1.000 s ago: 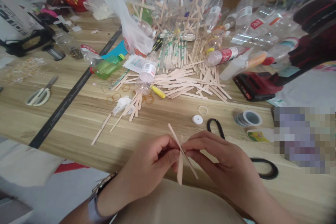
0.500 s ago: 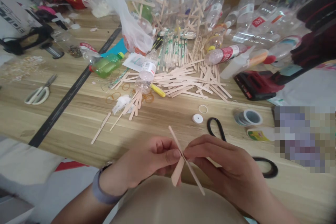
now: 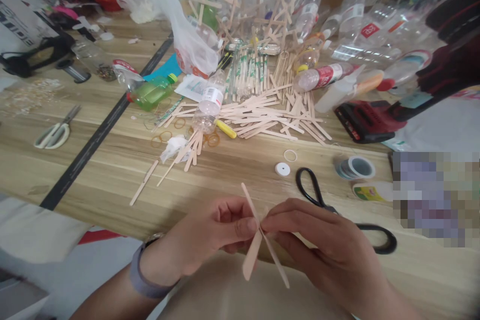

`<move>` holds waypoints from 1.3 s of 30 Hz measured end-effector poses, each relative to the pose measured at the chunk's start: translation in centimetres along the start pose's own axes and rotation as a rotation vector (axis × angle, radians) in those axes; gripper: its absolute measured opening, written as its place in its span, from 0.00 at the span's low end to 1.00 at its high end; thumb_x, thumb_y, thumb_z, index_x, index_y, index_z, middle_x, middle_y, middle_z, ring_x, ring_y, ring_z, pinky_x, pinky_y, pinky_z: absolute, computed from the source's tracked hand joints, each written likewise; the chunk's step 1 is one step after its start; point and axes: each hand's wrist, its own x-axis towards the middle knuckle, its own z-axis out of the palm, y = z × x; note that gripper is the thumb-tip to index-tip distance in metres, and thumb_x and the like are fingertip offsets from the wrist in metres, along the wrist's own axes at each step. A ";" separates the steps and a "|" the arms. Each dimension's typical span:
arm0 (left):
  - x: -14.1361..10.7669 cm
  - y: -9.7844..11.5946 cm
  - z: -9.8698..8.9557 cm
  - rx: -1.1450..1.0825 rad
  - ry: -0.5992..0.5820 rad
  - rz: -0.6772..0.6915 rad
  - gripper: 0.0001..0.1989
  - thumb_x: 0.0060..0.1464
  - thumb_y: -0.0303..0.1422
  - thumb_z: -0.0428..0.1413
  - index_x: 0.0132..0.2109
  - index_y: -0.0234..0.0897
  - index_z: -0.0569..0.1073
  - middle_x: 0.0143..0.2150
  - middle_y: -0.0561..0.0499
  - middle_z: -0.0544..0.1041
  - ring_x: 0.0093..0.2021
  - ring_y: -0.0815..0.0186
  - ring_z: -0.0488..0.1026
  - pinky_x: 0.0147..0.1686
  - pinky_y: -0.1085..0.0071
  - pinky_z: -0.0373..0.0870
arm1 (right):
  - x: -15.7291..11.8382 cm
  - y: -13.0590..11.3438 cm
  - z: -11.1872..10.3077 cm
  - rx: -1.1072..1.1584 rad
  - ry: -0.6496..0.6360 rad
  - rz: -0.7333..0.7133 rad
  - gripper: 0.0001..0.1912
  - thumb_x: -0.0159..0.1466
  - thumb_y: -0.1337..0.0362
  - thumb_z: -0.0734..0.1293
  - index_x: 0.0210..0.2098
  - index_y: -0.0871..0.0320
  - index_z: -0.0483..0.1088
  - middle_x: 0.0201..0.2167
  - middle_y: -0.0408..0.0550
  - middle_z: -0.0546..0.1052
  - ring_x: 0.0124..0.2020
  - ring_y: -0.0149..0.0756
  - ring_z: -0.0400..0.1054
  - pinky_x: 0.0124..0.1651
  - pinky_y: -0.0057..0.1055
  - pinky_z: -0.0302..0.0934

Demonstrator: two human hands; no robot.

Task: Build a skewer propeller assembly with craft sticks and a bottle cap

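Clear jar [image 3: 96, 61] is holding small dark bits; green bottle [image 3: 153, 94] is lying sideways, contents unclear. Left hand [image 3: 225, 230] is pinching two crossed wooden sticks [image 3: 252, 255] at the table's [image 3: 228, 172] near edge, thumb and fingers closed. Right hand [image 3: 324, 240] is pinching near the crossing too, fingertips together. Versus the earlier frame, right hand is sitting lower, baring more black scissors [image 3: 318, 192]; hands are partly hiding the crossing. Pixelated patch [image 3: 427, 200] is masking the far right.

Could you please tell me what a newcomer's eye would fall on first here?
Probably the two crossed wooden sticks, held between the left hand and the right hand at the front. Beyond them, a heap of loose sticks spreads across the table, with a green bottle to its left.
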 end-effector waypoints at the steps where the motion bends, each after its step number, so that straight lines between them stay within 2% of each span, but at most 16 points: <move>1: -0.1 0.0 0.1 0.005 0.002 0.009 0.24 0.42 0.52 0.66 0.30 0.35 0.71 0.24 0.57 0.69 0.24 0.73 0.66 0.24 0.75 0.58 | 0.0 -0.1 0.0 -0.005 0.006 -0.002 0.15 0.62 0.77 0.63 0.38 0.52 0.74 0.30 0.42 0.79 0.30 0.29 0.75 0.32 0.21 0.69; 7: -0.3 0.1 0.8 0.037 0.015 0.034 0.23 0.45 0.53 0.64 0.29 0.36 0.70 0.22 0.58 0.69 0.22 0.73 0.64 0.22 0.75 0.53 | -0.1 -0.2 0.0 -0.025 0.025 -0.003 0.14 0.63 0.76 0.62 0.38 0.52 0.74 0.30 0.42 0.79 0.30 0.27 0.75 0.32 0.19 0.69; 14: -0.2 0.2 0.4 0.111 -0.015 0.042 0.25 0.45 0.55 0.63 0.32 0.35 0.70 0.24 0.56 0.70 0.25 0.71 0.64 0.24 0.74 0.54 | 0.0 0.0 -0.2 -0.002 0.016 -0.017 0.14 0.63 0.78 0.62 0.38 0.54 0.74 0.30 0.43 0.79 0.30 0.28 0.75 0.33 0.20 0.69; 17: -0.3 0.3 0.2 0.181 -0.034 0.051 0.20 0.50 0.49 0.62 0.34 0.36 0.70 0.25 0.55 0.72 0.26 0.70 0.66 0.26 0.73 0.55 | 0.0 0.1 -0.3 -0.009 0.010 -0.018 0.13 0.62 0.78 0.63 0.37 0.55 0.73 0.30 0.43 0.78 0.31 0.27 0.74 0.34 0.19 0.68; 21: -0.4 0.3 0.3 0.241 0.001 0.079 0.10 0.56 0.38 0.57 0.32 0.37 0.69 0.23 0.57 0.71 0.24 0.72 0.62 0.26 0.73 0.53 | 0.0 0.2 -0.2 -0.015 0.009 -0.007 0.12 0.63 0.78 0.63 0.35 0.56 0.72 0.30 0.42 0.78 0.31 0.25 0.73 0.34 0.17 0.66; 26: -0.6 0.4 0.6 0.274 0.021 0.089 0.07 0.55 0.33 0.55 0.29 0.37 0.68 0.23 0.57 0.71 0.24 0.71 0.62 0.26 0.73 0.54 | 0.0 0.4 -0.1 0.047 -0.017 -0.018 0.10 0.64 0.76 0.63 0.36 0.57 0.72 0.30 0.43 0.76 0.31 0.25 0.73 0.35 0.18 0.66; 32: -0.4 0.5 0.6 0.189 0.021 0.043 0.07 0.51 0.34 0.59 0.30 0.36 0.70 0.21 0.56 0.72 0.23 0.71 0.64 0.23 0.74 0.54 | 0.0 0.9 0.1 0.096 -0.039 -0.041 0.10 0.65 0.76 0.63 0.37 0.57 0.72 0.31 0.44 0.76 0.31 0.26 0.72 0.34 0.20 0.66; 36: -0.2 0.7 0.7 0.158 0.056 0.077 0.12 0.50 0.37 0.62 0.27 0.35 0.70 0.21 0.57 0.72 0.20 0.74 0.61 0.22 0.75 0.53 | 0.0 1.0 0.3 0.041 0.005 -0.022 0.11 0.64 0.78 0.63 0.38 0.57 0.73 0.32 0.43 0.76 0.33 0.25 0.72 0.36 0.19 0.65; 39: 0.1 0.6 0.7 0.117 0.040 0.107 0.14 0.51 0.42 0.62 0.29 0.36 0.70 0.22 0.57 0.72 0.20 0.74 0.61 0.23 0.75 0.55 | -0.1 0.8 0.0 0.009 0.002 0.017 0.11 0.65 0.76 0.64 0.41 0.55 0.72 0.33 0.42 0.76 0.34 0.25 0.73 0.36 0.18 0.65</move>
